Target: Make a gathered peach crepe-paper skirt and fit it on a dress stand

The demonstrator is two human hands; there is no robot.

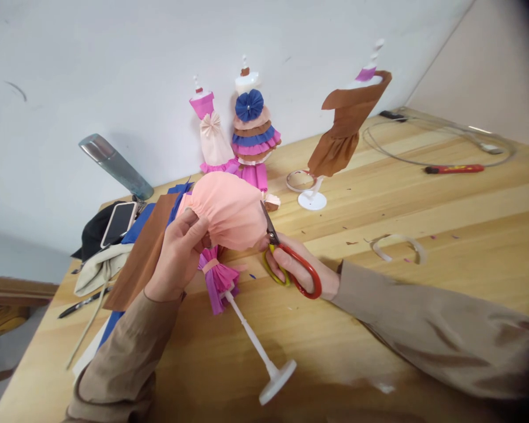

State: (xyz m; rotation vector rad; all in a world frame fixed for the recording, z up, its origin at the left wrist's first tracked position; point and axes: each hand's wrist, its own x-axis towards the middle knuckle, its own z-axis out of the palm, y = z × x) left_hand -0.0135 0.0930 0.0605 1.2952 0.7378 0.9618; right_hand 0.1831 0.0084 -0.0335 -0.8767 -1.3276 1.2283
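left hand (pixel 179 249) pinches peach fabric (pixel 231 205) | right hand (pixel 293 265) grasps scissors (pixel 273 236) at fabric's right edge | red cutter (pixel 461 168) well apart

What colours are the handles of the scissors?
One red handle, one yellow handle; head view.

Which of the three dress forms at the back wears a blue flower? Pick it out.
The middle form, in tiered ruffles; the left form has a cream bow, the right form a plain brown dress.

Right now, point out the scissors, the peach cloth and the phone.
Scissors (pixel 273 237): head view, on the pivot.
Peach cloth (pixel 230 208): head view, on its puffed middle.
Phone (pixel 119 224): head view, on the dark screen.
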